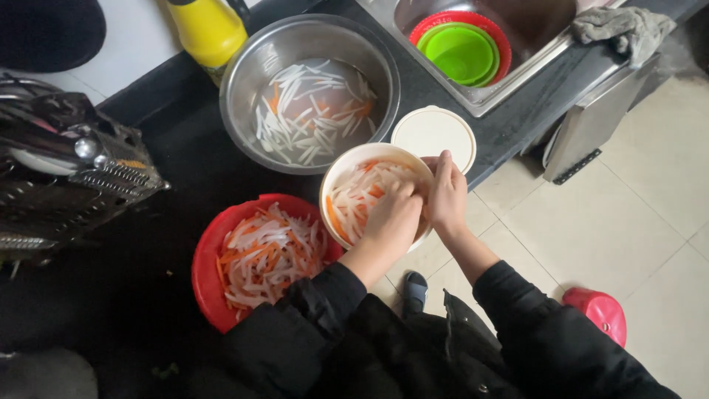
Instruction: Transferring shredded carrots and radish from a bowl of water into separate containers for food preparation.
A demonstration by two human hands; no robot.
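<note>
Cream tub of shredded vegetables, both hands in it

Cream tub (347,171) sits at the dark worktop (185,170) edge, between steel bowl (310,92) and red basin (210,255). Left hand (391,222) presses into the shreds, fingers curled together. Right hand (447,196) grips the rim, fingers clamped.

Black padded jacket, sleeves pushed up forearms

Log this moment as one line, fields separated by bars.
left hand: pressing shredded vegetables in cream tub | right hand: on tub rim | nearby: red basket, steel bowl, round lid
</note>
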